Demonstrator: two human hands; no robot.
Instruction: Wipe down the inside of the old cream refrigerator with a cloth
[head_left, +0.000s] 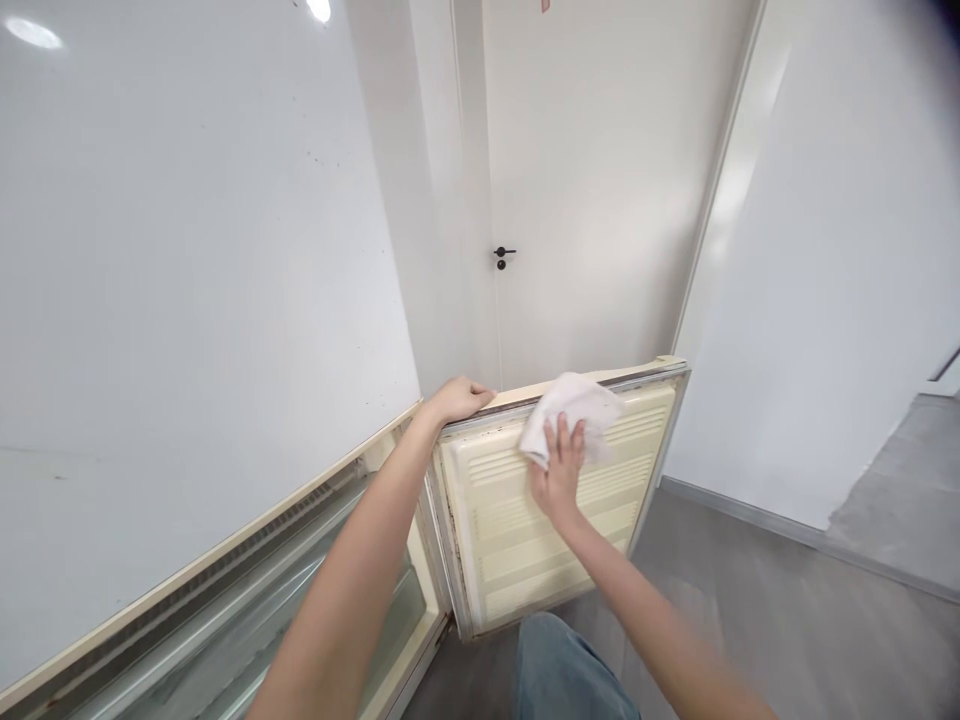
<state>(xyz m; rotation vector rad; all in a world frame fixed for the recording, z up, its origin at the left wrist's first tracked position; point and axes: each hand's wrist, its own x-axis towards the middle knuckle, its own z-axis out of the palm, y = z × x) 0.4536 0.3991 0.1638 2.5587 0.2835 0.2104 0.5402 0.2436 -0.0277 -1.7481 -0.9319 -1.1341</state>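
A cream-coloured appliance door (555, 540) with a ribbed inner panel and a grey seal stands swung open from its cabinet (405, 640). My left hand (459, 398) rests over the top edge of the door near the hinge side, its fingers curled onto that edge. With fingers spread, my right hand (559, 465) presses a white cloth (577, 405) against the upper part of the inner panel. The cloth reaches up over the seal to the door's top edge. Dark marks show along the seal near the hinge.
Glass or clear-fronted drawers (247, 630) lie inside the cabinet at lower left. Behind is a white room door (585, 200) with a black handle (502, 254). White walls flank it. My knee (566, 670) is below, above the grey floor (757, 590).
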